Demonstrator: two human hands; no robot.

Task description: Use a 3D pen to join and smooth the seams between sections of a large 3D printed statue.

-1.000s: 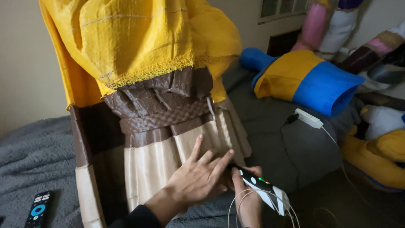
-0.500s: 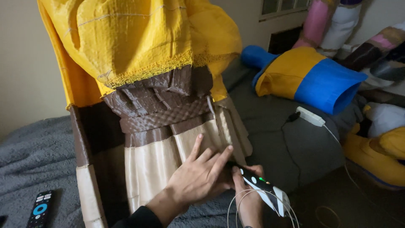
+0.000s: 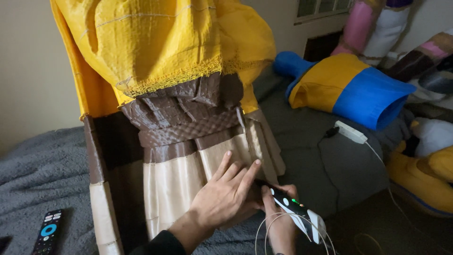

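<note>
Barely anything changes from a second ago: the left hand (image 3: 225, 194) stays flat, fingers spread, on the cream fabric panel (image 3: 188, 182) standing at the grey bed's (image 3: 42, 165) near edge. The right hand (image 3: 279, 218) keeps its fingers wrapped around a small black-and-white handheld device (image 3: 295, 210) trailing white cords, just beside the panel's lower right corner, so the work's holding steady.

A fabric costume (image 3: 188, 141) stands on the bed (image 3: 42, 165), its upper part draped over the lower. The left hand (image 3: 226, 196) lies flat on its front panel; the right hand (image 3: 278, 217), just beside, holds a small device (image 3: 295, 210) (wires trail from it). A remote (image 3: 47, 232) lies left; a cushion (image 3: 351, 89) and adapter (image 3: 350, 132) lie right.
</note>
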